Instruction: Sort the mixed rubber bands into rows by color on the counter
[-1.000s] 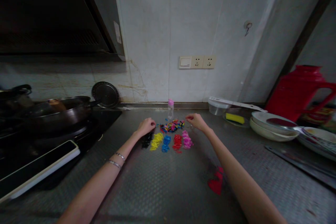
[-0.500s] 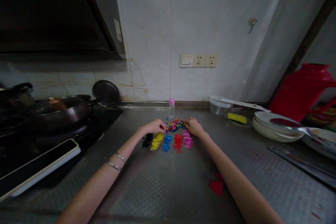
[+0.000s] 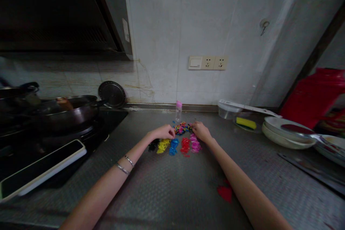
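A mixed pile of small coloured rubber bands point(image 3: 182, 127) lies on the metal counter, between my two hands. My left hand point(image 3: 165, 132) is at the pile's left edge, above the yellow bands point(image 3: 163, 146), its fingers pinched together; what they hold is too small to make out. At the pile's right edge, my right hand point(image 3: 199, 130) has its fingers curled down at the bands. In front lie separate heaps: black bands point(image 3: 153, 145), blue bands point(image 3: 174, 146), red bands point(image 3: 185, 146) and pink bands point(image 3: 195, 143). Behind the pile stands a small clear bottle point(image 3: 178, 112) with a pink cap.
Left are a stove with a frying pan point(image 3: 71, 111) and a white-edged device point(image 3: 44, 169). To the right sit a clear container point(image 3: 228, 110), a yellow sponge point(image 3: 246, 123), stacked bowls point(image 3: 287, 134), a knife point(image 3: 309, 172) and a red thermos point(image 3: 312, 97). A red piece point(image 3: 225, 193) lies by my right forearm.
My left hand has shifted slightly right, along the front left of the mixed pile. My right hand stays at the pile's right edge. The whole view has shifted a little.
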